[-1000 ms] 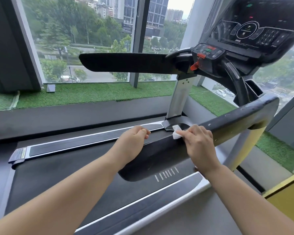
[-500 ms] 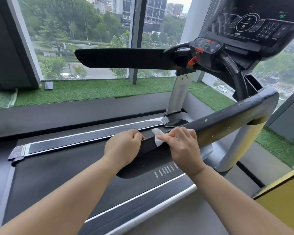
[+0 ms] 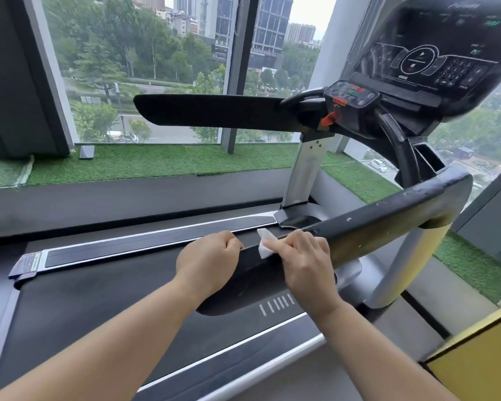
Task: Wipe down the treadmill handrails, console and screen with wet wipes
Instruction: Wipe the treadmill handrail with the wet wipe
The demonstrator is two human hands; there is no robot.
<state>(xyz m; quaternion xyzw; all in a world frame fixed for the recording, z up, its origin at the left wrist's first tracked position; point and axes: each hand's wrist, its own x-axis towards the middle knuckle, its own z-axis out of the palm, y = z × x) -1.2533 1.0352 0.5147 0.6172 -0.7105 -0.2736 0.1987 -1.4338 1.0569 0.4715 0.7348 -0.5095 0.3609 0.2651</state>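
Your left hand (image 3: 207,263), right hand (image 3: 308,267): both bare. Your left forearm (image 3: 113,337), right forearm (image 3: 373,351): bare along full visible length, down to bottom frame edge. Nail detail too small to tell.

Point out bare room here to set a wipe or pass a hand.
Free: the running belt between the far side rail and the left hand; the near handrail above the right hand. Crowded: its tail end, under both hands and the wet wipe.
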